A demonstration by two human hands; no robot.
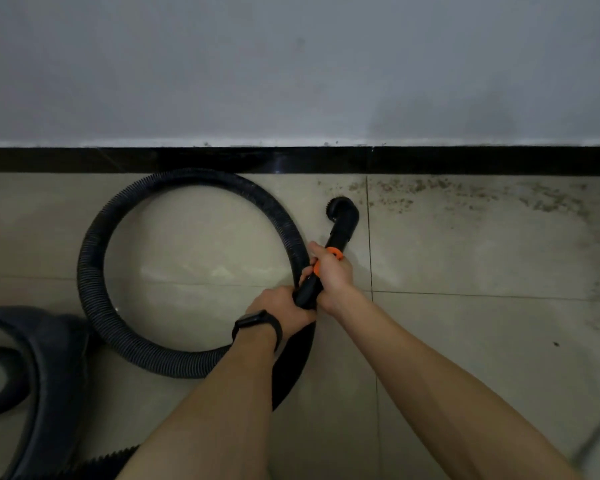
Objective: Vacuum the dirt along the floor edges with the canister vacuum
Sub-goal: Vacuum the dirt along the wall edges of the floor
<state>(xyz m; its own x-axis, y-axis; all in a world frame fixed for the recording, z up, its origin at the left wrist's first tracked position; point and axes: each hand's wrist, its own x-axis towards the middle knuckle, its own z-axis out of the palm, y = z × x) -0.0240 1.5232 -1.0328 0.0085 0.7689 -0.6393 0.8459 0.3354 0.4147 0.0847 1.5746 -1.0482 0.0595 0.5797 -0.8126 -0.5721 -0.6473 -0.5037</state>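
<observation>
- Two bare hands clasped on one black suction tube (pixel 338 233), near frame centre.
- Right hand (pixel 333 275): fingers curled round the tube just below its orange collar (pixel 334 252); the upper of the two grips.
- Left hand (pixel 281 308): fingers wrapped round the tube's lower end, at 7 o'clock of the right hand and just beside it; black wristband (pixel 257 325) on the wrist.
- Nozzle head (pixel 342 209): round, black, at 12 o'clock of the right hand, low over the pale floor tiles (pixel 482 341); near the baseboard (pixel 465 159) but apart from it; contact with the tile not discernible.
- Dirt (pixel 430 192): brown specks strewn along the floor edge, from 1 to 3 o'clock of the nozzle head, just below the baseboard, the nearest specks just beside the nozzle head.
- Corrugated hose (pixel 90 271): black, laid in one wide loop on the tiles at 9 o'clock of the hands, the loop's top reaching the baseboard.
- Canister vacuum (pixel 49 358): dark body at 8 o'clock of the frame, cut off by the edge.
- Baseboard: glossy black strip across the whole width, grey wall (pixel 291 64) above it at 12 o'clock.
</observation>
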